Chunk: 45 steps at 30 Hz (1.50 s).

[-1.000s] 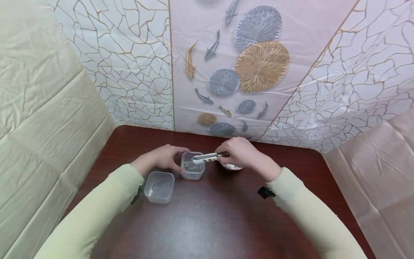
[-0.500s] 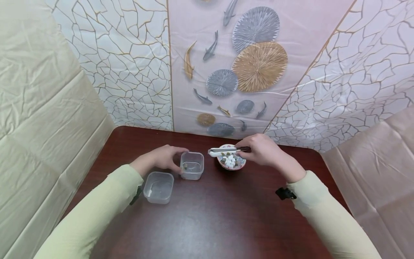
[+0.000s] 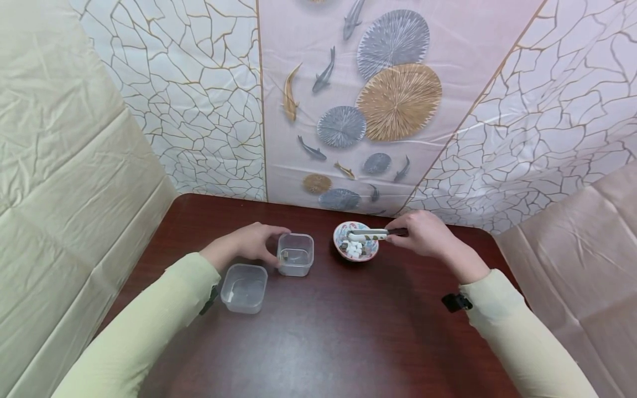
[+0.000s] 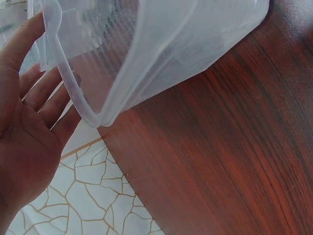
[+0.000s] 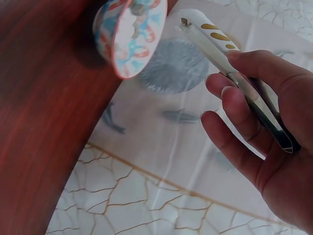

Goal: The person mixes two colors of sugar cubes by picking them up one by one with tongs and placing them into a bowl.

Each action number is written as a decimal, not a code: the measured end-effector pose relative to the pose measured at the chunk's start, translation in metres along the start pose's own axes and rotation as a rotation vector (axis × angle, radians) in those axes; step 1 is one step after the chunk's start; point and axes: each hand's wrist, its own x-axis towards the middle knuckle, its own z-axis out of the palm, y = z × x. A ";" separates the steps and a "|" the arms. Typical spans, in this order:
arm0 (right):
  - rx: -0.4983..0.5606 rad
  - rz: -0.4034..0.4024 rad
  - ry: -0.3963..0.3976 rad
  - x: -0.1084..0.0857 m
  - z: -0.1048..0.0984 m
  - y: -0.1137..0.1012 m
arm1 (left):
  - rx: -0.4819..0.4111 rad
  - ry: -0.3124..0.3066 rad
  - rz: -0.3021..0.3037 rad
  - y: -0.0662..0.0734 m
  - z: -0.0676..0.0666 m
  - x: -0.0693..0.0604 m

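My left hand (image 3: pixel 250 243) holds the left side of a small clear plastic container (image 3: pixel 296 271), thumb at the front corner, fingers at the back. A small brown cube (image 3: pixel 285 255) lies inside that container. In my right hand (image 3: pixel 423 233) is a pair of small tongs (image 3: pixel 372 234), white with gold marks and dark at the grip end. Their tips are over a patterned bowl (image 3: pixel 342 230) with several white and brown-grey cubes (image 3: pixel 354 250). In the right wrist view the tongs (image 5: pixel 215 41) are pinched between thumb and fingers; whether their tips hold a cube is unclear.
A second clear container (image 3: pixel 244 307) stands front left of the first, with a small white piece (image 3: pixel 231 297) in it. All of it sits on a dark red-brown table (image 3: pixel 318 342). Patterned cloth (image 3: pixel 214 110) hangs behind, and beige cloth walls rise at both sides.
My right hand has moved right with the tongs, from above the clear container to the bowl, and the tips have come down over the cubes. My left hand has stayed in place.
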 end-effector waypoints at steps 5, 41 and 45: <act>-0.008 0.021 -0.010 -0.001 0.010 0.012 | -0.001 -0.005 -0.011 0.000 0.000 0.000; 0.017 -0.247 0.033 0.070 0.033 -0.068 | 0.009 0.015 0.018 -0.002 0.000 -0.001; -0.024 -0.259 0.001 0.078 0.038 -0.077 | 0.002 0.019 0.021 -0.002 0.000 -0.001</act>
